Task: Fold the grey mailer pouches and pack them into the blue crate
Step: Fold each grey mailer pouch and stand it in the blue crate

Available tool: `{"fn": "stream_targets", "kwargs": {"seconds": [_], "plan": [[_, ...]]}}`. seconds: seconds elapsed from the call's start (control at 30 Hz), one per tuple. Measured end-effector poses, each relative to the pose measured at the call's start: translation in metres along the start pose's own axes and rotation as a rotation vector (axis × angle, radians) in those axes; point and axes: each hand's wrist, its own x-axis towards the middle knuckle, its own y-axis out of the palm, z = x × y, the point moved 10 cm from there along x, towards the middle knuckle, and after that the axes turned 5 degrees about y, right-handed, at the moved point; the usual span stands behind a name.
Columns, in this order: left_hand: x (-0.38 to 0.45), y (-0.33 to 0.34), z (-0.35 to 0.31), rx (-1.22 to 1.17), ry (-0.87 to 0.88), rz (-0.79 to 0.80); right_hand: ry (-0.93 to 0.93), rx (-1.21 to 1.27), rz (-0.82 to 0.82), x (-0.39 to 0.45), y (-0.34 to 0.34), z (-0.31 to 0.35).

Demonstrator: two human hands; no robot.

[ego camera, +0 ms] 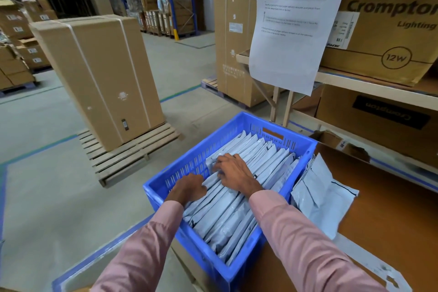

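The blue crate (208,149) sits on a brown cardboard surface and is packed with several folded grey mailer pouches (239,211) standing on edge in rows. Both hands are inside the crate near its left wall. My left hand (189,188) curls its fingers over the edge of a pouch at the left side. My right hand (233,170) lies on top of the pouches, its fingers bent and gripping the folded pouch at the far left. A loose pile of unfolded grey pouches (322,194) lies just right of the crate.
A brown cardboard worktop (379,220) carries the crate. Shelving (369,85) with Crompton boxes and a hanging paper sheet (294,23) stands at the right. A tall strapped carton (99,73) on a wooden pallet stands left on the concrete floor.
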Motion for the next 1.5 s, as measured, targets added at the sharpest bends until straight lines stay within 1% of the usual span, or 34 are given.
{"fn": "stream_targets", "kwargs": {"seconds": [0.07,0.2,0.3,0.4,0.53,0.6,0.67,0.73,0.77,0.83,0.9,0.97,1.0,1.07,1.13,1.2,1.27,1.37,1.43,1.5], "plan": [[-0.001,0.004,0.000,-0.023,-0.002,0.039,-0.022,-0.001,0.036,-0.001,0.006,0.005],[-0.007,0.005,-0.002,-0.054,-0.027,0.085,0.053,-0.007,0.098,0.000,0.017,-0.002],[-0.014,0.007,-0.002,-0.081,-0.062,0.165,0.081,-0.016,0.115,-0.002,0.021,-0.007],[-0.021,0.015,-0.004,-0.100,-0.085,0.277,0.065,0.000,0.130,-0.003,0.024,-0.006],[-0.020,0.025,0.004,-0.119,-0.112,0.335,0.040,0.033,0.190,-0.005,0.034,-0.003],[-0.013,0.035,0.016,-0.154,-0.161,0.355,0.009,0.023,0.236,-0.009,0.041,0.001],[-0.014,0.039,0.022,-0.208,-0.216,0.347,0.003,0.014,0.293,-0.011,0.050,0.001],[-0.029,0.029,0.021,-0.268,-0.288,0.303,-0.004,0.002,0.315,-0.012,0.055,0.000],[-0.033,0.027,0.022,-0.296,-0.321,0.284,-0.017,-0.008,0.294,-0.011,0.054,0.001],[-0.042,0.019,0.016,-0.332,-0.334,0.258,-0.042,-0.009,0.205,-0.007,0.041,0.006],[-0.047,0.014,0.014,-0.353,-0.350,0.255,-0.039,0.064,0.154,-0.004,0.032,0.008],[-0.046,0.016,0.017,-0.353,-0.353,0.255,-0.052,0.132,0.191,-0.005,0.036,0.010],[-0.047,0.018,0.018,-0.340,-0.354,0.265,-0.064,0.125,0.238,-0.007,0.043,0.012],[-0.052,0.021,0.012,-0.299,-0.336,0.347,-0.073,0.063,0.320,-0.013,0.055,0.013],[-0.055,0.026,0.005,-0.216,-0.282,0.459,-0.070,0.011,0.351,-0.015,0.058,0.014],[-0.056,0.028,-0.001,-0.175,-0.233,0.515,-0.074,-0.014,0.365,-0.014,0.059,0.014],[-0.056,0.027,0.002,-0.198,-0.258,0.502,-0.064,-0.028,0.387,-0.014,0.061,0.012],[-0.052,0.032,0.013,-0.296,-0.316,0.421,-0.051,-0.036,0.423,-0.015,0.065,0.010],[-0.034,0.049,0.026,-0.352,-0.348,0.392,-0.047,-0.042,0.426,-0.014,0.066,0.008],[-0.031,0.059,0.028,-0.335,-0.356,0.409,-0.041,-0.035,0.435,-0.014,0.068,0.007]]}}
